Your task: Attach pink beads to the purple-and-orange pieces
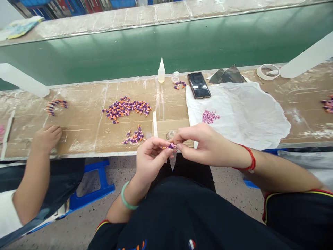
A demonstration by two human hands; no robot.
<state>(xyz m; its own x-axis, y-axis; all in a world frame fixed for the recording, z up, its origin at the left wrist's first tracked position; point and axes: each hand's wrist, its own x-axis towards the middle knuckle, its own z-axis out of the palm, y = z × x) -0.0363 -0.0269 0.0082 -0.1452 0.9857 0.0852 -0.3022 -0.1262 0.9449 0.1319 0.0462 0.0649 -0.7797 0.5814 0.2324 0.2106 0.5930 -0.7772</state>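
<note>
We hold a purple piece (171,146) over the tabletop's (85,133) near edge. The fingers of our left hand (153,158) are clamped on it; those of our right hand (205,144) close in at its right end, though whether they grip it we cannot tell. Just beyond our hands lie a tape roll (171,134) and, left of it, a white stick (155,124). Left of the stick a small pile (134,136) sits by the near edge, with a larger pile (126,108) farther in. Right of the stick a white cloth (249,111) reaches the near edge, bearing pink beads (210,117). Along the far edge we see a bottle (161,74) (upright) and a phone (199,85) partly on the cloth. To our left, a co-worker's hand (49,137) rests near the near edge.
</note>
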